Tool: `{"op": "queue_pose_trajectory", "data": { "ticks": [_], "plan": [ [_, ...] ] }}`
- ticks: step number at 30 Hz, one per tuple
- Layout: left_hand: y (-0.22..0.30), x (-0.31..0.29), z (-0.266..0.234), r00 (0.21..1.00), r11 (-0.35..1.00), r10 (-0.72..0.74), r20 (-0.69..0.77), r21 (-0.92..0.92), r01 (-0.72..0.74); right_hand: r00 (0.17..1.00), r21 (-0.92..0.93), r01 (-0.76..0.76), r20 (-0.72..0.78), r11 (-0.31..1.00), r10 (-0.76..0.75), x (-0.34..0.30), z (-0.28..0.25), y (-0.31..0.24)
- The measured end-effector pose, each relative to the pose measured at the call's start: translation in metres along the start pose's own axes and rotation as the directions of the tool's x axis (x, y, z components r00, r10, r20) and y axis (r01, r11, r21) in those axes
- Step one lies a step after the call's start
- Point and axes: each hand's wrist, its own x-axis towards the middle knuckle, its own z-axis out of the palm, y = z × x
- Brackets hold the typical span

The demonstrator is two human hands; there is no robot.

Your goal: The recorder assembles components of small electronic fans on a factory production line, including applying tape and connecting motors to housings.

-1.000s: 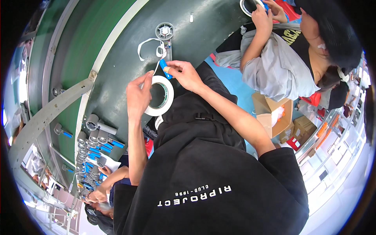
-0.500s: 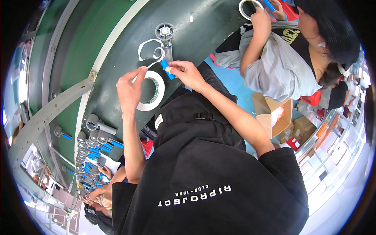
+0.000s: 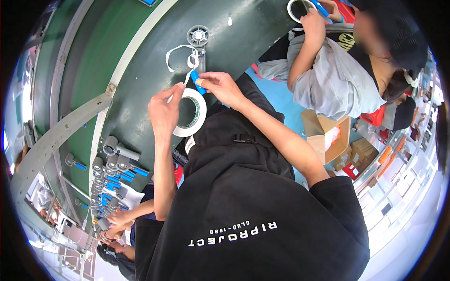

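My right hand [image 3: 221,87] is closed around a blue battery cell [image 3: 197,82], thumb on its near side. At the cell's far end, a handheld fan with a grey round head [image 3: 198,36] lies on the dark table, its narrow body [image 3: 202,57] pointing toward me. My left hand [image 3: 164,112] pinches a white tape strip [image 3: 187,77] whose other end reaches the cell. A roll of white tape [image 3: 200,117] hangs against the left fingers, above the table edge. Loose white loops [image 3: 169,55] curl beside the fan body. The left fingertips partly hide the strip.
At left, many grey fans with blue cells [image 3: 112,175] crowd the table beside a green conveyor [image 3: 101,61]. A co-worker in grey [image 3: 323,89] sits at right, holding a tape roll [image 3: 294,10]. A cardboard box [image 3: 338,136] stands below. Another person's arms [image 3: 129,215] reach in lower left.
My left hand and the tape roll have moved right, closer to the blue cell. The right hand shifted slightly. A blue-ended object has appeared at the conveyor's top edge.
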Motion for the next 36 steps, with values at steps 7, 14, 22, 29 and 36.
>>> {"op": "queue_pose_trajectory", "data": {
  "ticks": [7,14,22,29,36],
  "plan": [
    [0.0,0.002,0.003,0.997,0.999,0.039,0.07,0.02,-0.041,1.0,0.041,0.025,0.007,0.999,-0.025,0.0,0.001,-0.001],
    [0.002,0.0,0.005,0.994,0.998,0.025,0.102,0.054,-0.031,1.0,0.081,0.021,0.012,0.996,-0.022,0.002,0.003,-0.002],
    [0.017,-0.001,0.003,0.982,0.996,-0.074,0.173,0.067,0.063,0.999,0.151,0.044,-0.001,0.988,-0.045,0.005,0.005,0.003],
    [-0.008,-0.001,0.003,0.946,0.927,0.209,0.249,0.259,-0.273,0.997,0.253,0.072,-0.001,0.965,-0.074,0.007,0.009,0.006],
    [0.007,-0.012,0.008,0.983,0.975,0.051,0.176,0.206,-0.087,0.998,0.235,0.068,-0.025,0.969,-0.064,0.005,0.007,0.001]
  ]
}}
